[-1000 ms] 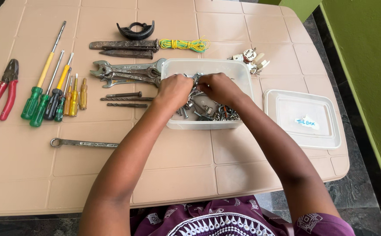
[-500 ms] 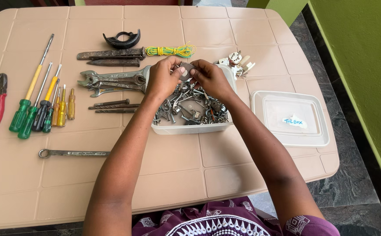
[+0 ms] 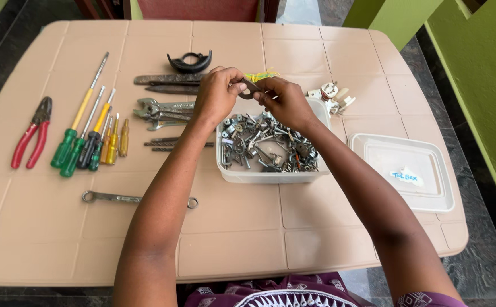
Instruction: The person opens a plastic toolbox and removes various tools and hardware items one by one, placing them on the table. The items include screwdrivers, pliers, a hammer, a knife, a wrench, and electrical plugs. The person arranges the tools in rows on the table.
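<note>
Near edge: both forearms reach up over the beige plastic table (image 3: pixel 248 250). Ring spanner (image 3: pixel 137 199) lies flat left of the left forearm. White plastic tub (image 3: pixel 271 176), full of screws, bolts and small metal bits (image 3: pixel 268 149), sits mid-table; its white lid (image 3: pixel 407 170) lies apart to the right. Left: red-handled pliers (image 3: pixel 31 139), then a row of green and yellow screwdrivers (image 3: pixel 86 139), drill bits or nails, adjustable wrench (image 3: pixel 162 108). Above the tub's far rim, left hand (image 3: pixel 217 94) and right hand (image 3: pixel 282 99) pinch one small dark metal piece (image 3: pixel 249 88) between thumbs and fingertips, fingers closed on it, held off the table. Beyond: white plug parts (image 3: pixel 330 94), yellow-green wire partly hidden, dark files, black curved part (image 3: pixel 189 61).
</note>
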